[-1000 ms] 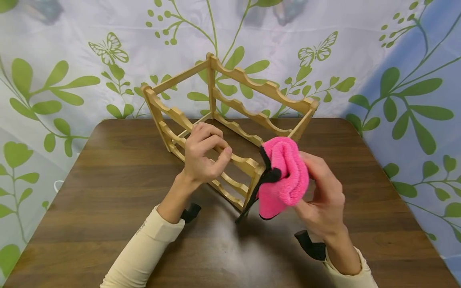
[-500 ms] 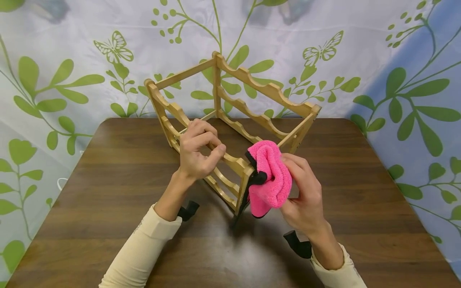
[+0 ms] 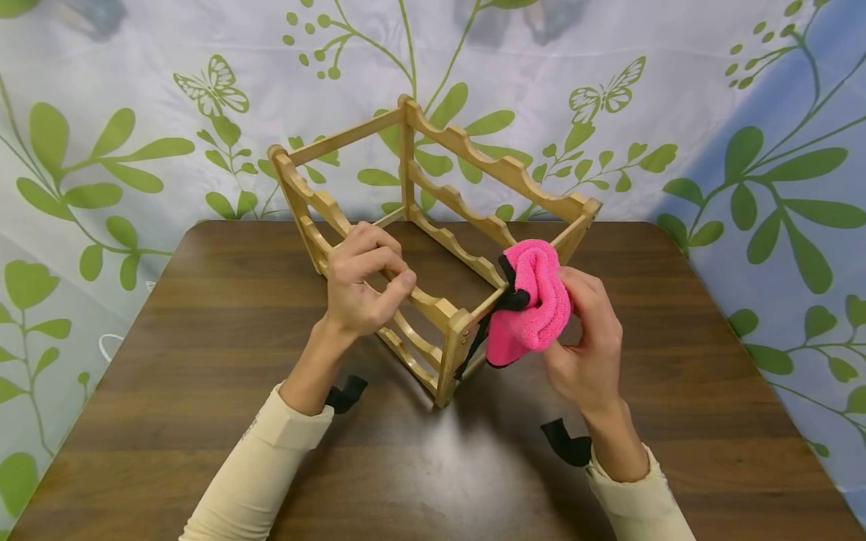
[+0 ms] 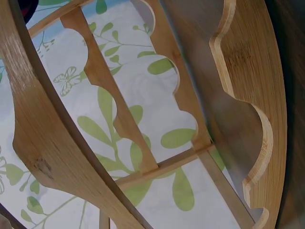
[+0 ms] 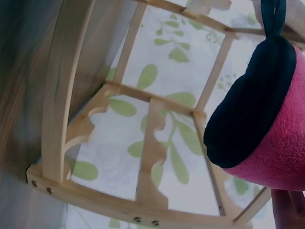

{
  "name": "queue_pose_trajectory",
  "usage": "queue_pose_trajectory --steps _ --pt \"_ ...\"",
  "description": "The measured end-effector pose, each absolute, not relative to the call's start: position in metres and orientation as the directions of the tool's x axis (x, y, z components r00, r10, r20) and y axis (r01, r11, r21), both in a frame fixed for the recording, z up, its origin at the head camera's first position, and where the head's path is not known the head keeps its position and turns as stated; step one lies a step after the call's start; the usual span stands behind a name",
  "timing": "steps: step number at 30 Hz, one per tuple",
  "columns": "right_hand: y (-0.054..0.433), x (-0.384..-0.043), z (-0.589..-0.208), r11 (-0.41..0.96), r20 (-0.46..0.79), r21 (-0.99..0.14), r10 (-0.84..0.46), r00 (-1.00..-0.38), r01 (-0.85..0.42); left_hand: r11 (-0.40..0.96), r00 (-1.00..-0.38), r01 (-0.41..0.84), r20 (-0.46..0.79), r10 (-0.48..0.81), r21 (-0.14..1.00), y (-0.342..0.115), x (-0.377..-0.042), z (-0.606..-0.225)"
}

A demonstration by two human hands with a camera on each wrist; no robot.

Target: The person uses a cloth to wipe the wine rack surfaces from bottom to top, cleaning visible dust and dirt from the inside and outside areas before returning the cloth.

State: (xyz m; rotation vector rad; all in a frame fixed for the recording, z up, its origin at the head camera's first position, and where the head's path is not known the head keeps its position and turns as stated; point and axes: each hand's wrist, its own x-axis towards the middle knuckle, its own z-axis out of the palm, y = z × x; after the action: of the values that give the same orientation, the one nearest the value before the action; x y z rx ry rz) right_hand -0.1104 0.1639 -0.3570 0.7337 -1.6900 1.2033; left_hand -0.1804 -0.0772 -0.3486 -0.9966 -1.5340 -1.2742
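A light wooden wine rack (image 3: 443, 304) with scalloped rails stands on the brown table, one corner toward me. My left hand (image 3: 365, 282) grips its near top rail, fingers curled over the wood. My right hand (image 3: 591, 338) holds a bunched pink cloth (image 3: 534, 308) with black edging, thumb and fingers pinching its right side. The cloth lies against the short top bar at the rack's right end and hides part of it. In the right wrist view, a black lining and a loop show on the cloth (image 5: 271, 138), with screw heads along the rack's end post (image 5: 105, 205).
The dark wooden table (image 3: 203, 421) extends around the rack. Behind it hangs a white curtain (image 3: 514, 45) with green leaves and butterflies. Black camera mounts (image 3: 567, 443) stick out from both wrists. A thin white loop (image 3: 108, 346) shows beyond the table's left edge.
My right hand moved the pink cloth left onto the near corner post, then back right and away along the end bar, uncovering that post. The left hand keeps its place on the rail.
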Motion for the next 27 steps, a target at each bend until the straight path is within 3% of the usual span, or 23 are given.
queue_pose_trajectory --steps 21,27 --pt "0.182 -0.126 -0.352 0.408 0.853 -0.514 0.149 -0.501 -0.754 0.194 -0.301 0.939 0.952 0.057 0.285 -0.084 -0.178 -0.347" --pt "0.184 -0.12 -0.339 0.46 0.811 -0.561 0.135 -0.57 -0.689 0.191 -0.301 0.939 0.952 0.056 0.286 -0.084 -0.179 -0.347"
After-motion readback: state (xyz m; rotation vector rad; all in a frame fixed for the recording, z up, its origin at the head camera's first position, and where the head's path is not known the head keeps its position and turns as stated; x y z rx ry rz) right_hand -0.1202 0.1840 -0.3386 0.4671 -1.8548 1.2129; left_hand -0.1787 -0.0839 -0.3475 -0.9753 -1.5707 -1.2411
